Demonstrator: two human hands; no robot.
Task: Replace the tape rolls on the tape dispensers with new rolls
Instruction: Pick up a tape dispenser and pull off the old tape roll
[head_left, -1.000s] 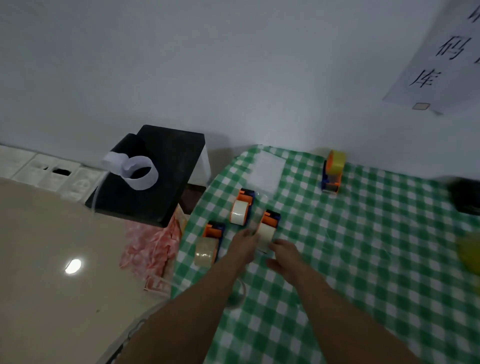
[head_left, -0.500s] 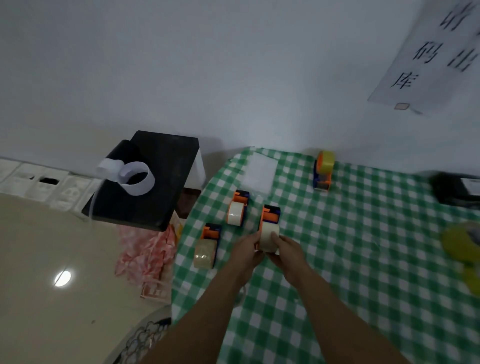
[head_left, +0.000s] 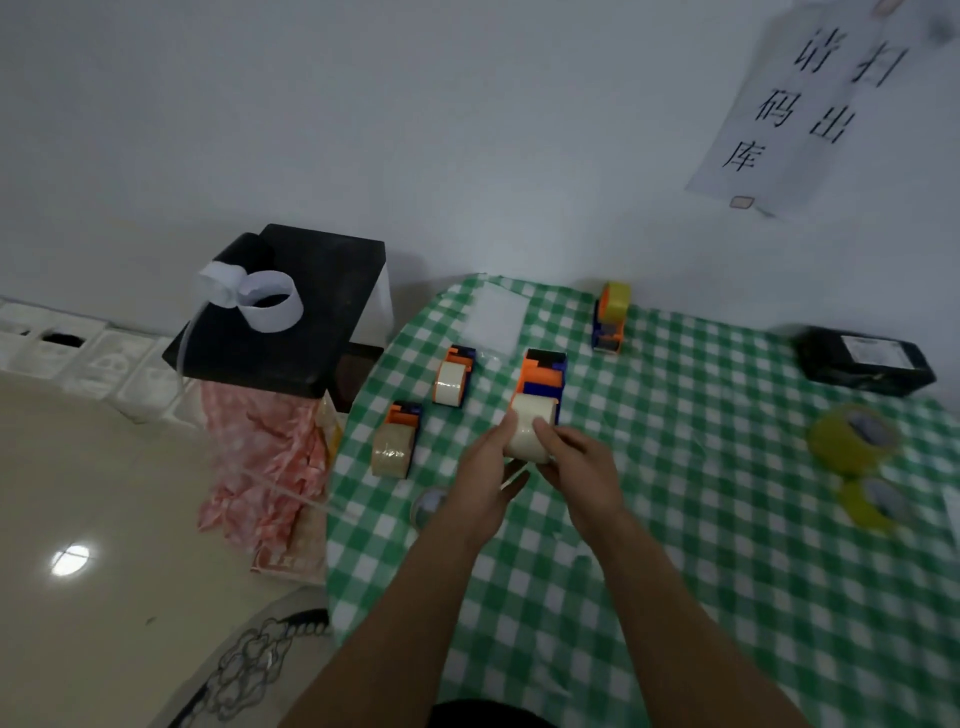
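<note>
An orange-and-blue tape dispenser (head_left: 540, 382) with a cream tape roll (head_left: 530, 428) is lifted off the green checked tablecloth (head_left: 701, 519). My left hand (head_left: 480, 480) grips the roll's left side and my right hand (head_left: 582, 467) grips its right side. Two more dispensers with rolls lie on the cloth to the left, one nearer (head_left: 396, 441) and one farther (head_left: 453, 376). Near the wall a fourth dispenser (head_left: 610, 317) carries a yellow roll. Two loose yellow rolls, blurred, one (head_left: 852, 439) above the other (head_left: 875, 504), lie at the right. A clear roll (head_left: 428, 506) peeks out under my left wrist.
A black stool (head_left: 291, 322) with a curled white paper strip (head_left: 260, 299) stands left of the table, with pink patterned bags (head_left: 260, 457) under it. A black packet (head_left: 862, 361) lies at the far right. A white sheet (head_left: 493, 317) rests on the cloth by the wall.
Both hands closed on the middle dispenser's roll and raised it off the cloth towards me. The head view shifted left, so the yellow rolls and black packet came into sight.
</note>
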